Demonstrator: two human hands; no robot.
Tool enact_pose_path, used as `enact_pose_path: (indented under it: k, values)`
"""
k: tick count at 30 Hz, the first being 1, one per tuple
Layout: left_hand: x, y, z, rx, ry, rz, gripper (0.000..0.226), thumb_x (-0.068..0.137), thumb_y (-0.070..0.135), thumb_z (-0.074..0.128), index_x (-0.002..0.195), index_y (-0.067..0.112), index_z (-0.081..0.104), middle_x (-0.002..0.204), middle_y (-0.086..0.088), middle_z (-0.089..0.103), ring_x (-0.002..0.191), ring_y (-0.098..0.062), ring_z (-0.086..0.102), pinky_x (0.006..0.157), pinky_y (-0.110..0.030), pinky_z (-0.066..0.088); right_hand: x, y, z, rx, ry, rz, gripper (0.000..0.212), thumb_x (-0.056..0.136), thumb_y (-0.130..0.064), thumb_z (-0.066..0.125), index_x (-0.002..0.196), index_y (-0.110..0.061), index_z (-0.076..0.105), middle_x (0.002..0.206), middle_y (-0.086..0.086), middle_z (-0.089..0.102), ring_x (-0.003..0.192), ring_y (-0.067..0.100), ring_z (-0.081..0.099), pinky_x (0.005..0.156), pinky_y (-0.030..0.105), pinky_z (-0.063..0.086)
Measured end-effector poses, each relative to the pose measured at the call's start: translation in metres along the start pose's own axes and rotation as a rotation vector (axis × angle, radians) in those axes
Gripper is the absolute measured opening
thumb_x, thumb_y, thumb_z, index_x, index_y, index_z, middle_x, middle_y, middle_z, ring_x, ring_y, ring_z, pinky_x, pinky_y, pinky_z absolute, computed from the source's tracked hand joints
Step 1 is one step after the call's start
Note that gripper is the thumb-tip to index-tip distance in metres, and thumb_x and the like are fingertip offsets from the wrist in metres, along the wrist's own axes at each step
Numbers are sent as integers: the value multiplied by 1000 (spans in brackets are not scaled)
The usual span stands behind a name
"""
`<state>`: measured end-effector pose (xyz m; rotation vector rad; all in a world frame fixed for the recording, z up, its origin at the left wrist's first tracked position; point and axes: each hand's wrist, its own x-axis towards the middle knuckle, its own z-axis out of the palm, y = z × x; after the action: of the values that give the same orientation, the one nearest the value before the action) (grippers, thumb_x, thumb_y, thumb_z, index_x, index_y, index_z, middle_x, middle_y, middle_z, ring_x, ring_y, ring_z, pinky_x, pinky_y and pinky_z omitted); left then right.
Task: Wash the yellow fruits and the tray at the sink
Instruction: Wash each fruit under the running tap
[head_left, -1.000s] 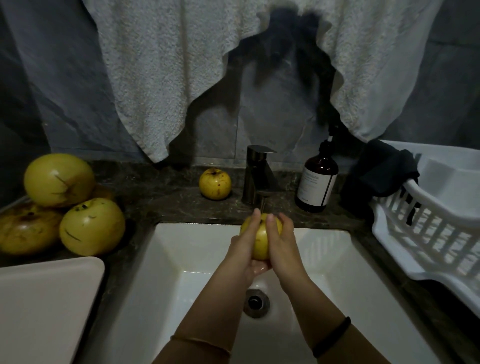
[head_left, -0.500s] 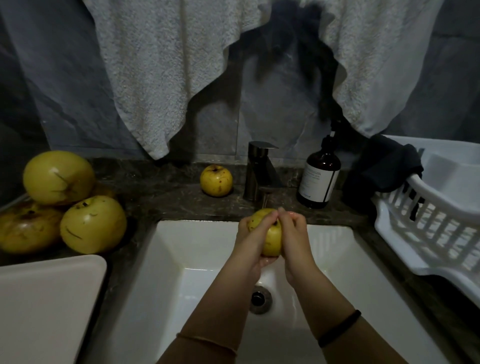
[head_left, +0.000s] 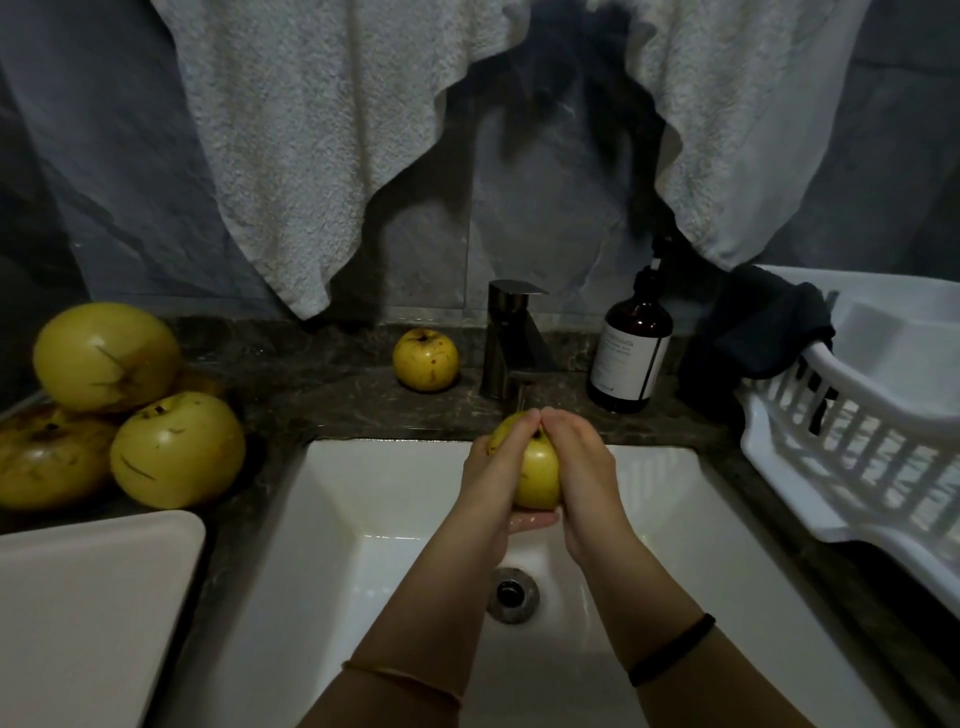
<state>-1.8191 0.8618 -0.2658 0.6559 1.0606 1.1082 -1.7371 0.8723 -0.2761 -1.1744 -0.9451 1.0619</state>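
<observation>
One yellow fruit (head_left: 537, 475) is held over the white sink (head_left: 363, 483), near its back rim under the faucet (head_left: 511, 338): the left hand (head_left: 493, 473) curls round its left side, the right hand (head_left: 582, 467) round its right, fingertips meeting on top. Left of the sink, three larger fruits (head_left: 176, 449) are piled beside the white tray (head_left: 93, 597); another fruit (head_left: 426, 358) sits behind the sink.

Both forearms, bare, enter from bottom edge & converge twd centre. L hand (head_left: 491, 470) & R hand (head_left: 584, 467) sit side by side, backs up, cupped around 1 yellow fruit (head_left: 537, 480) held between them. Fingers of both curl over its top, tips meeting on the far side. A bit of palm shows beneath it. Thin bracelet (head_left: 402, 678) on L forearm, dark band (head_left: 672, 649) on R wrist.
</observation>
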Motion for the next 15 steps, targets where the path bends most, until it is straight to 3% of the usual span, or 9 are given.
enact_pose_path:
  k: [5,8,10,13,15]
  values:
    - [-4,6,-2,-229,-53,-232,53,77,54,67,113,16,60,110,-14,65,96,-31,66,75,-44,57,-6,-3,1,-122,-45,-69,24,83,-36,68,106,-33,63,117,-4,57,105,18,58,85,39,54]
    - [-9,10,-5,-459,-36,-315,55,76,55,66,111,13,61,103,-13,66,89,-28,65,65,-39,54,-11,-3,4,-380,-144,-260,41,81,-27,72,116,-42,56,129,-14,43,117,6,44,96,28,42]
    - [-14,11,-4,-559,-36,-320,49,80,53,63,108,13,60,96,-11,64,85,-25,61,67,-36,51,-14,2,8,-555,-187,-365,52,81,-29,72,127,-42,52,130,-18,36,117,0,37,95,22,36]
    - [-19,12,-1,-593,-67,-322,41,84,50,61,102,13,59,91,-8,59,83,-20,58,76,-29,47,-13,6,7,-685,-119,-450,43,87,-41,63,128,-37,50,131,-13,41,108,1,42,85,19,37]
    - [-19,12,1,-539,-82,-337,44,82,51,63,107,14,60,94,-9,61,84,-21,59,73,-32,49,-10,6,3,-751,-87,-488,40,91,-44,55,128,-33,50,130,-9,42,106,3,44,84,21,37]
